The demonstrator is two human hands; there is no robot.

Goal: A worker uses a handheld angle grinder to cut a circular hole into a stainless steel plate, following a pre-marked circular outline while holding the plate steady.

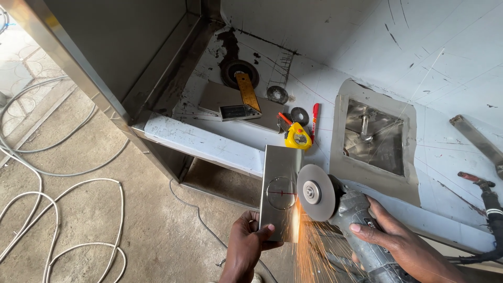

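the left hand (250, 238) rises from the bottom edge of the view, its wrist cut off there, and grips the lower end of a flat stainless steel plate (280, 175), thumb across the face and the other fingers hidden behind the metal. the plate stands up from the hand and leans over the near edge of the white workbench (209, 147); a drawn circle with a red cross line marks its face. the right hand (403, 243) is wrapped tight around the grey body of an angle grinder (348, 215), whose tail runs out of frame at the bottom. the grinder's disc (316, 192) meets the plate's right edge, and orange sparks (309, 246) fall from the contact and blur the plate's lower corner. farther in on the bench lie a yellow tape measure (298, 137), a red marker (315, 119), and a small dark disc (299, 115). to the right a steel sink bowl (374, 136) is set into the benchtop, with a fitting inside it that is hard to make out. near the far left corner a square with a yellow blade (246, 97) rests on a sheet-metal piece (220, 97). a black hose (492, 220) with a red-handled part enters at the right edge, its far end cut off. white cables (63, 209) loop over the concrete floor (131, 209) at the left.
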